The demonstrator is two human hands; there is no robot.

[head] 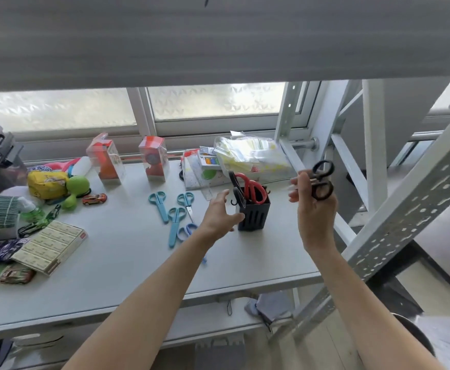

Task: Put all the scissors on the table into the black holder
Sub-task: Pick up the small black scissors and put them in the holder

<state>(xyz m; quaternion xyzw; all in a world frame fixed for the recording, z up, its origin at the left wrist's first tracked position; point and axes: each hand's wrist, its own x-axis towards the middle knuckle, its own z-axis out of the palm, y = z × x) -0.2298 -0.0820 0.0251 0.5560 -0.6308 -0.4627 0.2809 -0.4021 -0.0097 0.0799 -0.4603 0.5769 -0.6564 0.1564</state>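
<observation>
Black scissors raised beside the holder

My right hand (315, 201) grips black scissors (322, 180) at 3 o'clock of the black holder (253, 214), above the desk (127, 252); my left hand (222, 214), fingers spread, touches its 9 o'clock side, with 4 blue scissors (175, 222) lying further toward 9.

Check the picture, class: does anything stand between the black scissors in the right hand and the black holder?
Nothing visible blocks the way. The right hand holds the black scissors in the air, right of the black holder. Red scissors already fill part of its opening. The left hand rests at the holder's left side.
</observation>
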